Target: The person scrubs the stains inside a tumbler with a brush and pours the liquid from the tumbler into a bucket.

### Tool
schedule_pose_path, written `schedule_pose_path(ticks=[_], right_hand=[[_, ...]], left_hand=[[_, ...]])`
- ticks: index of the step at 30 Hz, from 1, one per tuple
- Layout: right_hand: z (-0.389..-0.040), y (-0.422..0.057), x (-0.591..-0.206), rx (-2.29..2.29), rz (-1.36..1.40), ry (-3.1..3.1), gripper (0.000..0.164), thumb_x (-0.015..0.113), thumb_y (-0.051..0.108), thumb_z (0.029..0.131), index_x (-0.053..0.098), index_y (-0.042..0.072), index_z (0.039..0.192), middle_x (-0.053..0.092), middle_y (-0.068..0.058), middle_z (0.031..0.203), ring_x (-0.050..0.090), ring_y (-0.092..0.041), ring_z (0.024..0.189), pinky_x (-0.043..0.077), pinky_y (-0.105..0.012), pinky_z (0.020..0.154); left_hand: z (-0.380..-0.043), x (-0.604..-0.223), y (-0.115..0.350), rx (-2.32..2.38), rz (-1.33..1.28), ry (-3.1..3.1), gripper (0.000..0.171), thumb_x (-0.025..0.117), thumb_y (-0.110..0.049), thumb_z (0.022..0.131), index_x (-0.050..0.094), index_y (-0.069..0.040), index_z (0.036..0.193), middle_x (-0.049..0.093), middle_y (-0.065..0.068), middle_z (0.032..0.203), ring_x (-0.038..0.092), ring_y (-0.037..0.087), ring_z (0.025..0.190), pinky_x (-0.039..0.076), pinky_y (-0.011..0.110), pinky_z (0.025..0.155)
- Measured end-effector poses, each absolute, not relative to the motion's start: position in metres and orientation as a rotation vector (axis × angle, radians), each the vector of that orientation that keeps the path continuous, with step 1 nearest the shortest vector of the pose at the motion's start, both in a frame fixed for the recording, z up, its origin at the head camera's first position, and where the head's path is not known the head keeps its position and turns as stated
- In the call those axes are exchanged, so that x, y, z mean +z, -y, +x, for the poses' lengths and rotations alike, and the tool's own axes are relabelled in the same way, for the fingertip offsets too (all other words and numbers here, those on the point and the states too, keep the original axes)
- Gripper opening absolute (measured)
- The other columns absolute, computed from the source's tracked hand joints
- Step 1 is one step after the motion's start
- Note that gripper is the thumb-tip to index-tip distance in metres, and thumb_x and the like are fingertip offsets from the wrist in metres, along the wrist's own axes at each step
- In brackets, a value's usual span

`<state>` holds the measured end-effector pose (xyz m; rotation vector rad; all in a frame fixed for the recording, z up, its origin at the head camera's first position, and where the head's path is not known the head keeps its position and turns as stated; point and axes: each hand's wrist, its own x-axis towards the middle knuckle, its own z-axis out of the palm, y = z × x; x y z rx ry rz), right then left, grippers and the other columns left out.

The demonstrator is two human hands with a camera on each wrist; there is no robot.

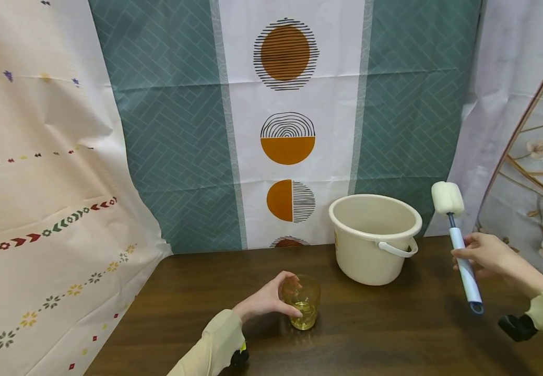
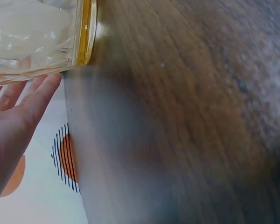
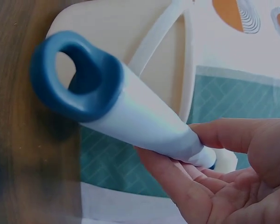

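Note:
In the head view my left hand [image 1: 271,297] grips an amber glass [image 1: 305,303] from its left side, thumb in front and fingers behind. The glass stands upright over the brown table, and its thick base [image 2: 86,32] shows in the left wrist view. On the right, my right hand [image 1: 485,253] pinches the pale blue handle of a sponge bottle brush [image 1: 464,266] between thumb and fingers. Its white sponge head [image 1: 448,198] points up and its dark blue hanging loop [image 3: 74,77] points down. The brush is held above the table.
A cream bucket [image 1: 370,245] with a white handle [image 1: 397,250] stands at the back of the brown table [image 1: 365,334], between the two hands. Patterned cloths [image 1: 173,130] hang behind the table and at both sides.

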<state>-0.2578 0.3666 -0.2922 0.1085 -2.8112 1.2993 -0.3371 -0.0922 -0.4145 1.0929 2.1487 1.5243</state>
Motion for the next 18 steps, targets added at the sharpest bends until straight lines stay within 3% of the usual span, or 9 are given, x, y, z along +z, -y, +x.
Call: schedule_pose_path(ticks=[9,18], right_hand=[[-0.255,-0.346,-0.287,1.152,0.254,2.765,0.042,0.056,0.005,0.089,0.032,-0.021,0.111,0.062,-0.016,0.083,0.062,-0.027,0.071,0.049,-0.039,0.054],[-0.249,-0.324,-0.28,0.994,0.361,2.727,0.04,0.062,0.009,0.085,0.041,-0.013,0.111,0.063,-0.008,0.078,0.061,-0.021,0.065,0.047,-0.034,0.049]], left_hand=[[-0.337,-0.411,0.091,1.508,1.094,-2.151,0.065,0.077,-0.01,0.071,0.037,-0.002,0.122,0.047,0.016,0.117,0.048,0.032,0.105,0.043,0.034,0.081],[-0.336,-0.413,0.092,1.519,1.094,-2.154,0.068,0.078,-0.016,0.07,0.037,-0.003,0.122,0.048,0.012,0.115,0.048,0.03,0.103,0.042,0.038,0.081]])
